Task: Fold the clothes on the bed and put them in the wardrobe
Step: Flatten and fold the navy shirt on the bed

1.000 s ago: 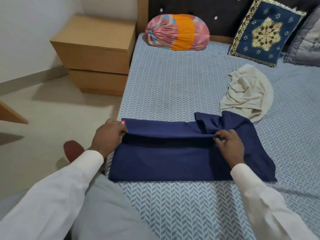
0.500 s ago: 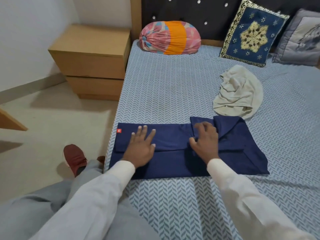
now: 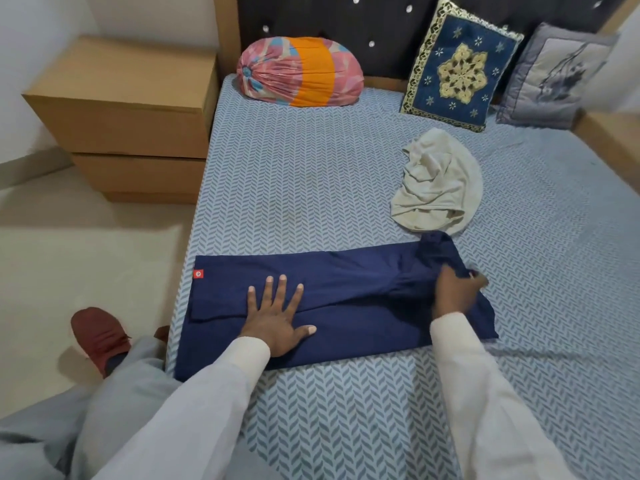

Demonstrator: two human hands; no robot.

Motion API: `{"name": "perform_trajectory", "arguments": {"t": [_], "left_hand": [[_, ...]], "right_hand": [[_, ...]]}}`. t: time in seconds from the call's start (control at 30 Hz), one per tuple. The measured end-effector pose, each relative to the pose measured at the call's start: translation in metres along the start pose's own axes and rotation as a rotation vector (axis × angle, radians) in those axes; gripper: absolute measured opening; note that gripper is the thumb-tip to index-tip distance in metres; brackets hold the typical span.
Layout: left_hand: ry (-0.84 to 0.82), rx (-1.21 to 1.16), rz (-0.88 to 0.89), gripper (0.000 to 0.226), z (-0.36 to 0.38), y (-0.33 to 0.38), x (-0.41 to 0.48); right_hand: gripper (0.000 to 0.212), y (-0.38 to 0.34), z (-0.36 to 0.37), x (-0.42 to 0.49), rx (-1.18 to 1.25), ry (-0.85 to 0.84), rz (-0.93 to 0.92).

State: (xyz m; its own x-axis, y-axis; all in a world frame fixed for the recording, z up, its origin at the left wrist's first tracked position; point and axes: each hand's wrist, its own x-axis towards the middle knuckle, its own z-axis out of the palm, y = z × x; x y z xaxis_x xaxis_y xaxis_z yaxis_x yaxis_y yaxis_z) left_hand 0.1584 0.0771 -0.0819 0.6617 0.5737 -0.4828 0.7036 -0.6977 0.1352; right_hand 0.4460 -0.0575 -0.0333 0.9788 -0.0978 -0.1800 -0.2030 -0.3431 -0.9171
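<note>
The left hand (image 3: pixel 277 323) is pressing flat, fingers spread, on the navy shirt (image 3: pixel 346 282). The right hand (image 3: pixel 457 289) is gripping its bunched end and should be pulling it smooth.

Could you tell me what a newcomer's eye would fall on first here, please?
The navy garment, half folded into a band, lies across the near edge of the bed, the left hand pressed flat on it and the right hand gripping its bunched end. Beyond that end sits a crumpled cream garment; a pink-and-orange bolster lies at the headboard.
</note>
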Motion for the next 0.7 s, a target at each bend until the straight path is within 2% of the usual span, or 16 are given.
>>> {"name": "perform_trajectory", "arguments": {"t": [0.1,0.2,0.27,0.37,0.47,0.53,0.63,0.7], "left_hand": [[-0.017,-0.001,-0.004,0.091,0.0,0.0,0.0],[-0.028,0.005,-0.006,0.091,-0.002,0.001,0.0],[-0.034,0.01,-0.008,0.091,-0.002,0.003,0.001],[-0.05,0.011,-0.01,0.091,-0.002,0.002,0.001],[-0.047,0.008,-0.012,0.091,-0.002,0.001,0.001],[-0.041,0.0,-0.013,0.092,0.0,0.001,0.002],[-0.042,-0.01,-0.011,0.098,0.0,0.0,0.004],[-0.043,-0.016,-0.003,0.1,0.0,0.0,0.004]], "right_hand": [[0.059,0.024,-0.033,0.002,0.108,0.168,0.12],[0.058,0.025,-0.045,0.014,-0.113,0.257,0.066],[0.05,0.012,-0.037,0.024,-0.247,0.16,-0.03],[0.048,-0.011,-0.007,0.044,-0.41,-0.104,-0.132],[0.066,-0.027,0.016,0.064,-0.595,-0.312,-0.027],[0.068,-0.032,0.026,0.082,-0.677,-0.343,0.039],[0.044,-0.045,0.036,0.1,-0.613,-0.41,0.047],[0.013,-0.052,0.031,0.099,-0.379,-0.454,0.138]]}}
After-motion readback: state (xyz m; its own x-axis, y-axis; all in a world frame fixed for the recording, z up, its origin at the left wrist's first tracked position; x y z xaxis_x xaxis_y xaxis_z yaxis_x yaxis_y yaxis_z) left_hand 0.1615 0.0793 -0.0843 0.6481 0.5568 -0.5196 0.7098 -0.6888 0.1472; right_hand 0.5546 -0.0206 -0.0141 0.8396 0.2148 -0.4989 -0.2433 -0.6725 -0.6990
